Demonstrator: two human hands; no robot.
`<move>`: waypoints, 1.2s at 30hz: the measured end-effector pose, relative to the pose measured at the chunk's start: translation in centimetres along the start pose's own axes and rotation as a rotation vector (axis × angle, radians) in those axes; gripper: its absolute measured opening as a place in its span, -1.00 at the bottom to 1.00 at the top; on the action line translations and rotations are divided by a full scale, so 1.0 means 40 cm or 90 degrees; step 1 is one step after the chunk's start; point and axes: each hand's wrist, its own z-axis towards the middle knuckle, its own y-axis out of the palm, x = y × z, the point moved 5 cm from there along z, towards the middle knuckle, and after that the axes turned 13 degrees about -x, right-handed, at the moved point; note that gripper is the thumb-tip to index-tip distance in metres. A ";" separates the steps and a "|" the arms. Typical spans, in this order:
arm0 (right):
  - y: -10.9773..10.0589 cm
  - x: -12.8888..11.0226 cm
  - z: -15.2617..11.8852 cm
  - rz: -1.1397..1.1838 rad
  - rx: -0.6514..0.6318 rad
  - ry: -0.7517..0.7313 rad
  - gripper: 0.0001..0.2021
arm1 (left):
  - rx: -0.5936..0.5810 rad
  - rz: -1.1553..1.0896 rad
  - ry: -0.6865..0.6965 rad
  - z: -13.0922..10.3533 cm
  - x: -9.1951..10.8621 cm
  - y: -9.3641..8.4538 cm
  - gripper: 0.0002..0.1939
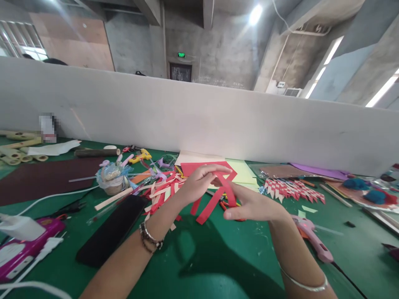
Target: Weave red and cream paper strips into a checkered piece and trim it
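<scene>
Above the middle of the green table I hold up red paper strips (pixel 213 204) that cross and hang down in front of me. My left hand (pixel 199 182) is closed at their upper end, its forefinger stretched across the top and the thumb beneath. Coming from the other side, my right hand (pixel 251 202) grips a strip; its fingertips are partly hidden behind the paper, and the thumb points left below. Behind both hands lie a red sheet (pixel 193 168) and a pale green sheet (pixel 245 169). A pile of red and cream strips (pixel 162 193) spreads to the left.
A black pouch (pixel 112 230) and a purple power strip (pixel 34 245) lie left. A yellow glue gun (pixel 141 155) sits farther back. Right are woven red-and-white paper pieces (pixel 293 191) and a pink glue gun (pixel 313 238). A white partition (pixel 199 116) stands behind the table.
</scene>
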 end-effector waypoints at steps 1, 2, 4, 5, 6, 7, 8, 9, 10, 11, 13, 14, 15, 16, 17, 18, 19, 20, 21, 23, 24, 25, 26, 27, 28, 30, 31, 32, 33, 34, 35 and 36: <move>-0.001 0.005 0.001 -0.002 -0.013 0.003 -0.39 | -0.005 0.030 0.012 -0.001 0.003 -0.002 -0.58; -0.003 0.009 0.002 -0.007 -0.018 0.005 -0.35 | -0.013 0.055 0.026 -0.002 0.004 -0.003 -0.57; -0.002 0.012 0.006 0.000 -0.019 -0.014 -0.37 | -0.038 0.085 0.050 -0.003 0.003 0.000 -0.55; 0.000 0.012 0.009 0.014 -0.012 -0.027 -0.44 | -0.053 0.088 0.056 -0.004 0.001 0.005 -0.54; 0.002 0.011 0.013 0.031 0.004 -0.034 -0.53 | -0.066 0.084 0.057 -0.004 -0.001 0.012 -0.53; 0.003 0.011 0.018 0.047 0.033 -0.034 -0.64 | -0.075 0.080 0.056 -0.005 -0.002 0.019 -0.52; 0.005 0.011 0.023 0.060 0.063 -0.026 -0.73 | -0.080 0.075 0.055 -0.006 -0.003 0.026 -0.51; 0.008 0.011 0.029 0.073 0.089 -0.018 -0.79 | -0.082 0.070 0.054 -0.006 -0.003 0.032 -0.49; 0.011 0.011 0.034 0.088 0.110 -0.013 -0.82 | -0.082 0.065 0.054 -0.007 -0.003 0.038 -0.49; 0.014 0.011 0.039 0.103 0.122 -0.013 -0.84 | -0.080 0.061 0.054 -0.007 -0.004 0.042 -0.49; 0.017 0.010 0.046 0.134 0.139 -0.022 -0.84 | -0.068 0.036 0.049 -0.005 -0.009 0.045 -0.52; 0.016 0.011 0.047 0.146 0.147 -0.026 -0.83 | -0.059 0.007 0.044 -0.004 -0.015 0.045 -0.54; 0.012 0.012 0.047 0.156 0.163 -0.029 -0.83 | -0.048 -0.038 0.037 -0.003 -0.023 0.044 -0.56; 0.006 0.013 0.046 0.168 0.182 -0.033 -0.83 | -0.039 -0.097 0.027 -0.002 -0.033 0.044 -0.58; -0.001 0.015 0.043 0.186 0.205 -0.038 -0.84 | -0.035 -0.163 0.015 -0.001 -0.044 0.047 -0.58; -0.009 0.017 0.040 0.206 0.232 -0.047 -0.85 | -0.034 -0.221 0.002 0.000 -0.054 0.052 -0.56; -0.017 0.018 0.035 0.223 0.260 -0.055 -0.85 | -0.035 -0.263 -0.010 0.000 -0.062 0.059 -0.53; -0.026 0.020 0.030 0.234 0.290 -0.059 -0.85 | -0.036 -0.280 -0.028 -0.001 -0.068 0.065 -0.49; -0.034 0.021 0.024 0.235 0.319 -0.062 -0.85 | -0.033 -0.275 -0.050 -0.003 -0.072 0.071 -0.47; -0.048 0.020 0.012 0.216 0.363 -0.066 -0.86 | -0.020 -0.226 -0.097 -0.008 -0.076 0.078 -0.44; -0.054 0.019 0.006 0.203 0.377 -0.066 -0.85 | -0.016 -0.195 -0.119 -0.010 -0.075 0.079 -0.46; -0.060 0.018 0.001 0.191 0.386 -0.066 -0.84 | -0.016 -0.164 -0.137 -0.013 -0.073 0.078 -0.50; -0.066 0.019 -0.005 0.180 0.391 -0.065 -0.84 | -0.023 -0.133 -0.146 -0.015 -0.069 0.075 -0.57; -0.072 0.020 -0.011 0.170 0.393 -0.062 -0.85 | -0.031 -0.102 -0.146 -0.016 -0.063 0.070 -0.64; -0.078 0.022 -0.017 0.159 0.389 -0.056 -0.86 | -0.041 -0.072 -0.141 -0.017 -0.057 0.063 -0.70; -0.091 0.028 -0.030 0.130 0.375 -0.042 -0.89 | -0.061 -0.018 -0.131 -0.021 -0.048 0.045 -0.72; -0.097 0.030 -0.037 0.107 0.361 -0.035 -0.90 | -0.073 0.004 -0.129 -0.022 -0.044 0.036 -0.72; -0.100 0.029 -0.043 0.078 0.341 -0.031 -0.91 | -0.086 0.023 -0.133 -0.024 -0.043 0.029 -0.72; -0.101 0.026 -0.048 0.045 0.312 -0.033 -0.90 | -0.101 0.041 -0.142 -0.026 -0.043 0.023 -0.72; -0.098 0.020 -0.051 0.010 0.276 -0.036 -0.82 | -0.119 0.061 -0.152 -0.028 -0.044 0.020 -0.72; -0.092 0.012 -0.052 -0.026 0.238 -0.039 -0.70 | -0.138 0.085 -0.158 -0.029 -0.045 0.020 -0.71; -0.083 0.004 -0.051 -0.063 0.198 -0.043 -0.58 | -0.155 0.109 -0.160 -0.029 -0.045 0.021 -0.70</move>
